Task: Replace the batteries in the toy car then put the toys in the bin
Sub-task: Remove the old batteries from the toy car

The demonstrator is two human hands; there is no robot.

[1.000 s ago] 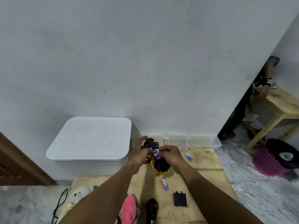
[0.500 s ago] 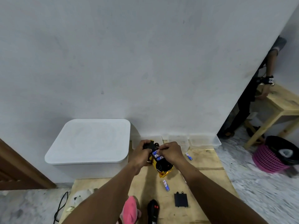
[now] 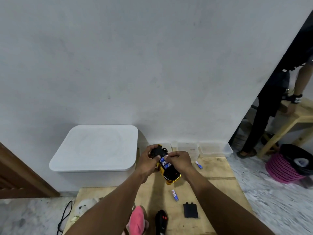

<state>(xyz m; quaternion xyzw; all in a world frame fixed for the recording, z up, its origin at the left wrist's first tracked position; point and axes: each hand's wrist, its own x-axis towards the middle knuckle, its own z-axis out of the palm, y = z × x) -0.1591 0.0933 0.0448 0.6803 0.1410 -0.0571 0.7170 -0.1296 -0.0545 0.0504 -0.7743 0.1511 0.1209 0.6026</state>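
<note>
A gold toy car (image 3: 171, 174) lies upside down over the wooden table (image 3: 216, 185), its black underside up. My left hand (image 3: 149, 161) grips its far end. My right hand (image 3: 179, 161) presses its fingertips on the blue batteries (image 3: 165, 162) sitting in the open compartment. Two loose blue batteries lie on the table, one battery (image 3: 175, 195) near the car and another battery (image 3: 199, 164) to the right. The black battery cover (image 3: 190, 210) lies flat near the front. A white lidded bin (image 3: 94, 148) stands at the left.
A black remote control (image 3: 161, 221), a pink plush toy (image 3: 138, 219) and a white plush toy (image 3: 84, 206) lie at the table's front. Clear plastic trays (image 3: 211, 148) line the wall. At right a person stands by a wooden bench, next to a pink basket (image 3: 286, 167).
The view has shifted slightly. Both hands stay on the car, the right fingers working over the batteries in the compartment. The person at right has moved.
</note>
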